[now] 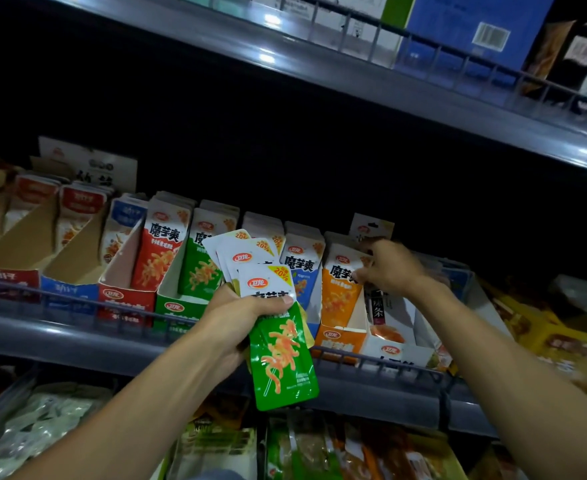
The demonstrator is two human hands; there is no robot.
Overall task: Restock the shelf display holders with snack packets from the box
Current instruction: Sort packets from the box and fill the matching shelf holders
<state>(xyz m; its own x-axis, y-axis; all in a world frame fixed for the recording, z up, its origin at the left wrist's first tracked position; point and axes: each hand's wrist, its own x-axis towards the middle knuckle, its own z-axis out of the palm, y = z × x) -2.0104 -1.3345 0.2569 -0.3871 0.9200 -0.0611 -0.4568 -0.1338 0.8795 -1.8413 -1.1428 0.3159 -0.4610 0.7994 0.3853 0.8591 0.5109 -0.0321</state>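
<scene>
Midway: left hand (pixel 247 318) grips green packets (pixel 278 341); right hand (pixel 389 268) seemingly pinches orange packets (pixel 340 289), centre-right; left holders (pixel 18 244) half-empty

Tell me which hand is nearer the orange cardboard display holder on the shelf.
Right. The right hand touches the packets standing in the orange cardboard display holder. The left hand is lower and to the left, in front of the shelf, gripping a fan of green snack packets.

Both bare forearms reach forward and up from the lower corners. The left hand (pixel 240 317) is raised mid-frame, fingers and thumb curled tight — clamped around what it holds. The right hand (pixel 390 268) reaches farther, knuckles up, fingertips pinched together toward the left.
</scene>
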